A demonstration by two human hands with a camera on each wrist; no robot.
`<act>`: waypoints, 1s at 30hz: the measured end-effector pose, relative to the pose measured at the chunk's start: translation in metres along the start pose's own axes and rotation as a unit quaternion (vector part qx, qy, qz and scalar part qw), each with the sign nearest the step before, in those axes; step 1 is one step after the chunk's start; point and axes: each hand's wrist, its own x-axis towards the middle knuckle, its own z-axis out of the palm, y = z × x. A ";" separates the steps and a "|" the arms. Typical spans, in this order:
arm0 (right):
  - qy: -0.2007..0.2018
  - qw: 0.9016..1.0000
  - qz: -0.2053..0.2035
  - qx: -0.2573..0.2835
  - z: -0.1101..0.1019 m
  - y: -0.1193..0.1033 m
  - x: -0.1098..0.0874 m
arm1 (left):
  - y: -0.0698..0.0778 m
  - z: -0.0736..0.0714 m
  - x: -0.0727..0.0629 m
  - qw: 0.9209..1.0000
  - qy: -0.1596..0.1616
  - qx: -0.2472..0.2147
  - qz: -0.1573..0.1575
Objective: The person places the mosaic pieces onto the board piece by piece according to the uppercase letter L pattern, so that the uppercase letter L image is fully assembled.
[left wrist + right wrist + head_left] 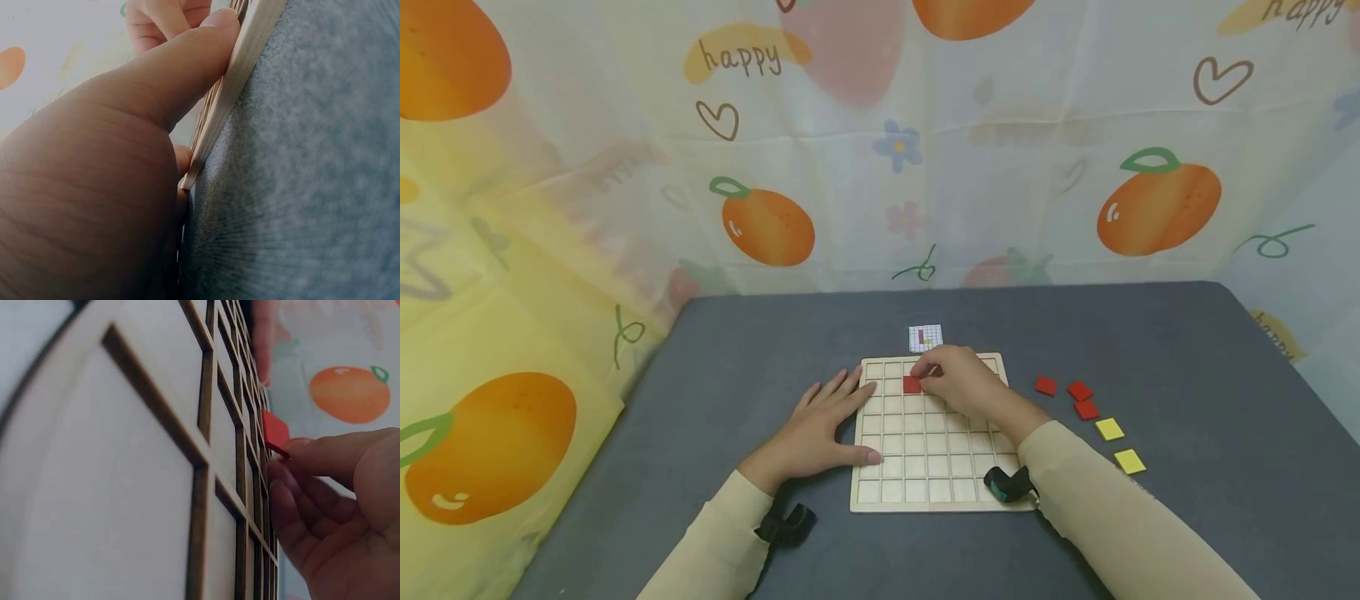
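Note:
A wooden grid board with pale square cells lies on the grey table. My left hand rests along its left side, fingers spread and straight, with the thumb on the board's edge; the left wrist view shows that thumb close up. Over the upper part of the grid, my right hand pinches a red square tile between thumb and fingers. In the right wrist view the red tile is tilted against the grid, its near edge at my fingertips.
Right of the board lie three red tiles and two yellow tiles. Behind the board is a small card with a printed grid and coloured cells. A fruit-patterned cloth hangs behind the table.

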 end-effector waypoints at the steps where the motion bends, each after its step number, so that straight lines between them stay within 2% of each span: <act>1: -0.004 1.000 -0.002 -0.004 0.000 0.000 0.000 | 0.000 0.000 0.000 1.000 0.000 0.001 -0.001; 6: -0.021 1.000 -0.012 -0.016 -0.001 0.000 0.001 | 0.001 -0.002 0.000 1.000 0.001 0.001 0.004; 14: -0.034 0.999 -0.016 0.002 -0.002 0.001 -0.001 | 0.000 -0.001 0.000 1.000 0.002 0.000 0.006; 22: -0.030 0.996 -0.014 0.079 -0.011 0.004 -0.013 | -0.001 0.001 0.000 1.000 0.000 0.002 0.000; 27: -0.026 0.987 -0.037 0.154 -0.025 0.003 -0.021 | 0.000 0.000 0.000 1.000 0.003 -0.005 0.001; 30: -0.019 0.983 -0.036 0.178 -0.034 0.002 -0.026 | 0.000 -0.001 -0.001 1.000 0.004 -0.007 0.004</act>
